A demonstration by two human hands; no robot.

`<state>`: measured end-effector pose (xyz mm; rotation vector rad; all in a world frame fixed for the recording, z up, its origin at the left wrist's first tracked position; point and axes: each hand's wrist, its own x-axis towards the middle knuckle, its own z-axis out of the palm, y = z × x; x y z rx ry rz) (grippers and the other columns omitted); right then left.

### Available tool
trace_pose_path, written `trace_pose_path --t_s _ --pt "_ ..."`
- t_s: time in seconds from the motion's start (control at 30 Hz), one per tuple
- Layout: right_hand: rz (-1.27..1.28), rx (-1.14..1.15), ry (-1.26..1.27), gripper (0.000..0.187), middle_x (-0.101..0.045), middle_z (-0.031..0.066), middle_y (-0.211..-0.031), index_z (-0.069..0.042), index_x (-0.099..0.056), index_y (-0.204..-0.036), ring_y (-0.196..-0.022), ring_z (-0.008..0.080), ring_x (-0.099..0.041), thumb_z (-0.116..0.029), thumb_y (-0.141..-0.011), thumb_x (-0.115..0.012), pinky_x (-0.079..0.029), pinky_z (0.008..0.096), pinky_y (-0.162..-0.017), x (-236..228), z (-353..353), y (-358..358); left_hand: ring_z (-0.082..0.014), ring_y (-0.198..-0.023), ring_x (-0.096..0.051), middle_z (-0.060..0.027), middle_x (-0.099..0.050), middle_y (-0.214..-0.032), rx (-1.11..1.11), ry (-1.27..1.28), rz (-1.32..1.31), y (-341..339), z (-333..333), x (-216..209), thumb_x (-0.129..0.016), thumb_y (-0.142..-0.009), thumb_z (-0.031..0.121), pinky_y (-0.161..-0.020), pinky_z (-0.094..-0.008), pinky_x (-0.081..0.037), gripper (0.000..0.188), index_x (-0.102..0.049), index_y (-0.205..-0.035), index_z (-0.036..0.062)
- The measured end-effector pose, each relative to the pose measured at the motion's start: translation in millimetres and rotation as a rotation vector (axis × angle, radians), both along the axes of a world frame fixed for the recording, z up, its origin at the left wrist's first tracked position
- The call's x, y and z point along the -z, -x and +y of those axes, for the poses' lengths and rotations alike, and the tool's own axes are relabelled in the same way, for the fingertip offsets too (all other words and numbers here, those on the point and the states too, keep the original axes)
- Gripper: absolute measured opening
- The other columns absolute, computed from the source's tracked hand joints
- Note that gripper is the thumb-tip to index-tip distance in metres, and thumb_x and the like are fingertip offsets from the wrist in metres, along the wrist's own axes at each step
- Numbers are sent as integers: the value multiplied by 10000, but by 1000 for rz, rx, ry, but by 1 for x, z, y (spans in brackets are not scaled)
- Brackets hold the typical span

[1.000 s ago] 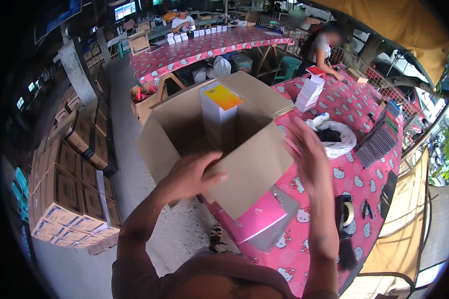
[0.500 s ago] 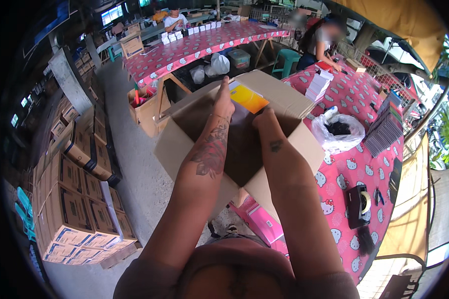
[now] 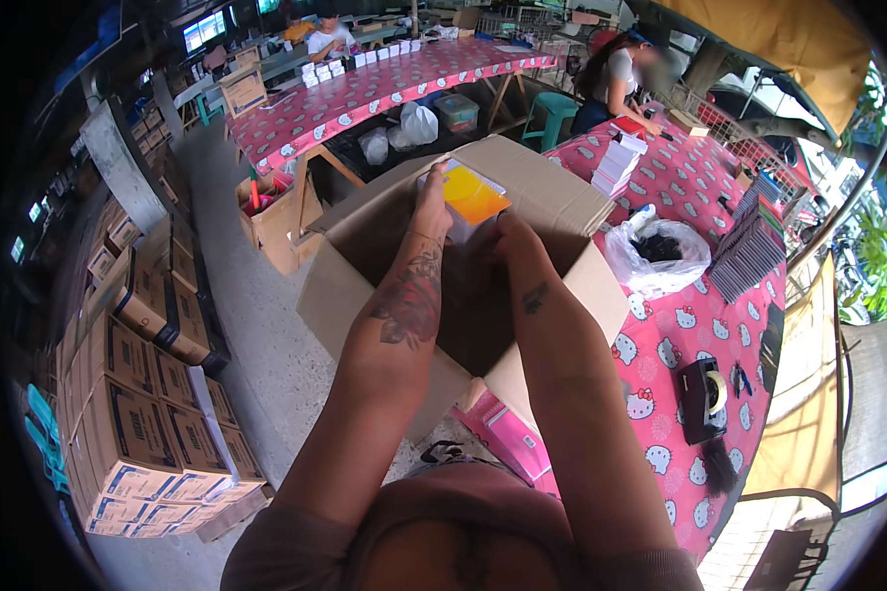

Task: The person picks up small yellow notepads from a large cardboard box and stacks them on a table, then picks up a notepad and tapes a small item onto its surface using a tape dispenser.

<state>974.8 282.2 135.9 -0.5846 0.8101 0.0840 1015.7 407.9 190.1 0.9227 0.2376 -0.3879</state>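
Observation:
A large open cardboard box (image 3: pixel 560 187) stands in front of me with its flaps spread. Over its far side is a stack of notebooks (image 3: pixel 475 191) with a yellow-orange cover on top and what looks like a spiral edge. My left hand (image 3: pixel 432 209) presses along the stack's left side, fingers pointing away from me. At its near right corner my right hand (image 3: pixel 512 238) is closed around the edge, fingers mostly hidden. Both forearms reach across the box opening, whose inside is dark.
To the right, a pink patterned table (image 3: pixel 650 374) bears a plastic bag (image 3: pixel 657 254), a tape dispenser (image 3: pixel 704 402) and stacked notebooks (image 3: pixel 747 248). Packed cartons (image 3: pixel 153 433) line the left. A person (image 3: pixel 616 84) works at the table's far end. Behind the box stands another pink-covered table (image 3: pixel 384 94).
The view has shifted slightly, moving the scene a little left. My left fingers sit lower along the notebooks, and more of the stack's far edge shows. Both hands keep their hold.

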Motion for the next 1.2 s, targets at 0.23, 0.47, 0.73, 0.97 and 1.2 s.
trace_pose_path --t_s 0.23,0.47,0.73,0.97,1.2 --pt "21 78 13 393 -564 115 -1287 -101 -572 -1225 -1224 317 -512 -315 -912 -470 -348 618 -1029 -5 7 -7 -296 -1027 -605 -134 -644 -1144 -24 61 -106 -22 8 15 -651 -820 435 -935 -439 -457 477 -627 -1129 71" --pt "32 194 7 407 -561 117 -1306 -106 -571 -1239 -1239 323 -506 -321 -914 -454 -349 631 -1023 5 2 -12 -310 -1048 -594 -144 -616 -1201 -26 32 9 -26 5 16 -659 -795 447 -937 -446 -452 530 -599 -1157 64" --pt "-111 59 -42 441 -545 119 -1334 -128 -562 -1273 -1255 339 -494 -350 -921 -414 -342 642 -1027 -8 17 -8 -333 -1165 -530 -190 -534 -1326 -24 -8 27 -20 15 20 -690 -748 470 -999 -458 -396 718 -510 -1311 62" --pt "-415 -91 -161 598 -448 133 -1448 -185 -464 -1410 -1327 362 -421 -486 -896 -413 -303 625 -1059 -16 20 0 -326 -1140 -519 -182 -514 -1338 77 -93 -102 2 30 13 -690 -697 514 -958 -474 -401 768 -525 -1297 64" --pt "-190 -102 88 769 -469 125 -1425 -197 -508 -1352 -1304 393 -423 -712 -781 -518 -264 697 -1000 -54 23 17 -289 -1092 -514 -133 -565 -1184 -58 -48 40 -1 17 4 -668 -758 489 -931 -452 -426 488 -609 -1098 143"
